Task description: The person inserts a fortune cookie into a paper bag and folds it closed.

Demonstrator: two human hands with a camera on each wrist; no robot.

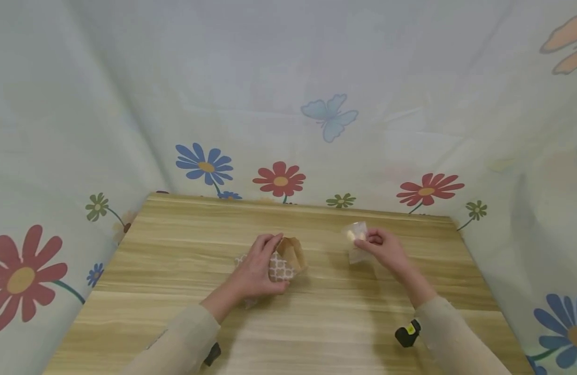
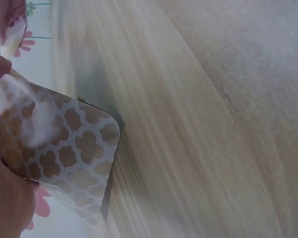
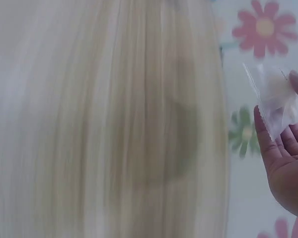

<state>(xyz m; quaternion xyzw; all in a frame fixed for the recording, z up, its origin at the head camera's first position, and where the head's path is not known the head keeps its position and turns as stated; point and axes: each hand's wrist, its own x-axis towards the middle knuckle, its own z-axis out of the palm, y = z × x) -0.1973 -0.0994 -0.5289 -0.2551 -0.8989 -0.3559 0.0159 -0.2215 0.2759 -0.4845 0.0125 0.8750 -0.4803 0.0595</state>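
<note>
A brown paper bag with a white lattice print lies tilted above the table, its mouth gaping toward the right. My left hand grips it round the side, thumb at the near edge and fingers over the far one. In the left wrist view the printed face of the bag and its flat bottom end show. To the right, my right hand pinches a small clear plastic packet between thumb and fingers, raised over the table. Something pale is inside the packet.
The wood-grain table ends at a back edge against a flower-printed cloth. Cloth also hangs on both sides. A black device with a yellow-green label is at the right wrist, and another dark one at the left.
</note>
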